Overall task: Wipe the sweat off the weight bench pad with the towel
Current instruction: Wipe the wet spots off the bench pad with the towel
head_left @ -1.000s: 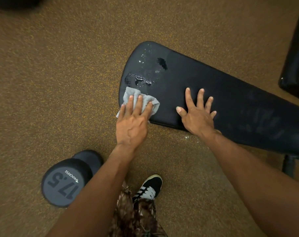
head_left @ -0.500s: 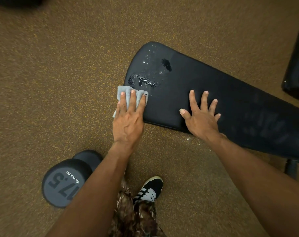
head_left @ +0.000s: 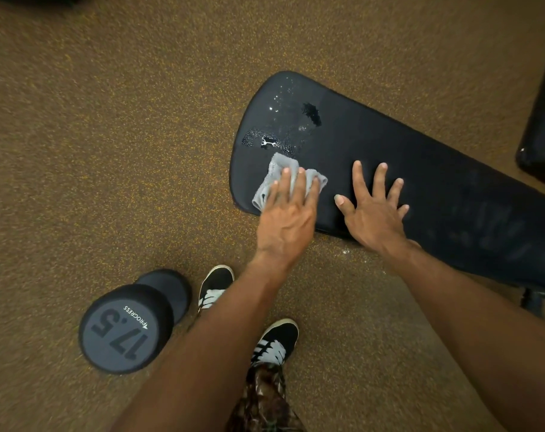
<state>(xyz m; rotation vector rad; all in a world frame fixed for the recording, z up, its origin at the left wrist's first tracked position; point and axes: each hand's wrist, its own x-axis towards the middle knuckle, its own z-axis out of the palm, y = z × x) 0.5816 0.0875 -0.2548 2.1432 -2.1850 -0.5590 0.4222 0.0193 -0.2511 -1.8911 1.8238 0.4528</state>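
1. Brown speckled floor (head_left: 109,120), spread under everything.
2. Long black bench pad (head_left: 436,188), running from 12 o'clock down to 3 o'clock of the picture, with its rounded end near the middle.
3. Round dark weight (head_left: 121,332) marked 17.5, lying on the floor at 7 o'clock, well apart from the pad.
4. Two black-and-white shoes (head_left: 215,288), standing at 6 o'clock, between the weight and the pad.
5. Left hand (head_left: 288,219), laid flat on the rounded end of the pad. Fingers straight, pressing down on the towel, not curled round it.
6. Right hand (head_left: 374,213), at 3 o'clock from the left hand and just beside it. Flat on the bare pad, fingers spread wide, holding nothing. Most likely there to lean on.
7. Small grey towel (head_left: 277,166), bunched up on the pad under the left fingers, close to the near edge. Poking out at 12 o'clock and 9 o'clock of those fingers.
8. Wet spots (head_left: 280,132), shiny drops and dark smears, at 12 o'clock from the towel and just past its top edge. Not wiped yet.
9. Step in hand, by the look of it: wiping, about the middle of the job, with the wet part left to do.
10. Next move, as a guess: push the towel toward 12 o'clock, right over the drops and up to the rounded tip. Press flat and firm so the towel slides along with the fingers and does not slip out. Then go over again where any shine is left.
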